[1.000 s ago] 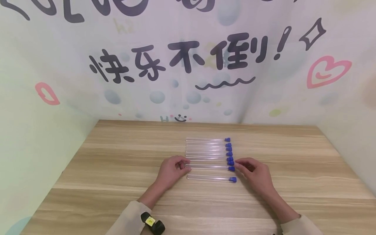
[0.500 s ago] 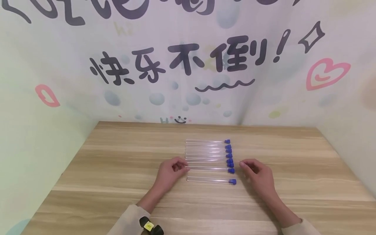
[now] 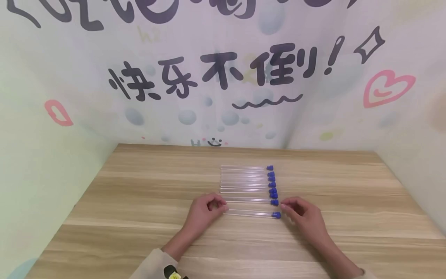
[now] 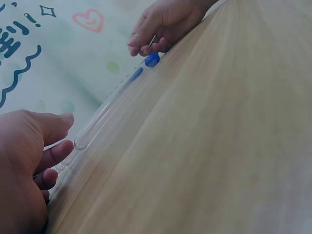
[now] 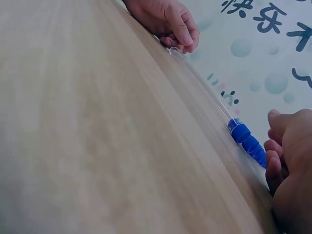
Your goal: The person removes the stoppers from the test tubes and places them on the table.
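Several clear test tubes with blue stoppers lie side by side on the table, stoppers to the right. The nearest test tube (image 3: 249,213) lies a little apart from the second one (image 3: 244,200). My left hand (image 3: 205,211) is at its rounded end; in the left wrist view a fingertip is right at that end (image 4: 80,142), with the thumb spread away from it. Just right of the nearest blue stopper (image 3: 276,215), my right hand (image 3: 306,217) hovers with fingers loosely bent and nothing between them. The right wrist view shows its fingers beside the stoppers (image 5: 240,131).
The wood-grain table (image 3: 139,186) is backed by a printed cloth (image 3: 174,112) with lettering and bubbles. Pale walls stand at both sides. A dark wrist strap with a yellow label (image 3: 174,275) is on the left sleeve.
My left hand has moved from the second tube's end toward me, to the nearest tube's end. The right hand drew off to the right, then came back toward the nearest stopper. The tubes look unmoved.
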Demonstrator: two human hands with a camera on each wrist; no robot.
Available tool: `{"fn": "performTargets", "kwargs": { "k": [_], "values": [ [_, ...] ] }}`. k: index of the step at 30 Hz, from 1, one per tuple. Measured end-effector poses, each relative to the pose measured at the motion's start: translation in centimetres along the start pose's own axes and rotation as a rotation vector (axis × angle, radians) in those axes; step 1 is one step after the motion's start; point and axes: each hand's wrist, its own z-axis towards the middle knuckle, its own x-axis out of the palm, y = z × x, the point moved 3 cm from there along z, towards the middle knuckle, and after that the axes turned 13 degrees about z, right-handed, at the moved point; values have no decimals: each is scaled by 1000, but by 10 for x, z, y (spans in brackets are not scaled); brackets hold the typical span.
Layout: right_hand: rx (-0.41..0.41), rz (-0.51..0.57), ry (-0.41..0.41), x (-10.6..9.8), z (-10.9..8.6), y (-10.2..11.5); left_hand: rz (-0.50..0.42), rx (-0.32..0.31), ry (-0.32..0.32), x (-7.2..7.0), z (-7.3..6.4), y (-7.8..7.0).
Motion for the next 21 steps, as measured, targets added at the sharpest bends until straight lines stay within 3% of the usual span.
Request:
{"fn": "performTargets", "kwargs": {
  "k": [6,11,15,21],
  "values": [
    [-26,-37,39,0,-9,-1,24,22,34,1,-5,0],
    [-143,-70,76,4,-10,7,52,45,65,2,-4,0],
    [-208,-109,110,4,-9,8,124,82,72,3,-3,-1],
    [-232,-134,147,4,-6,0,209,114,79,4,-2,-2]
  ]
}}
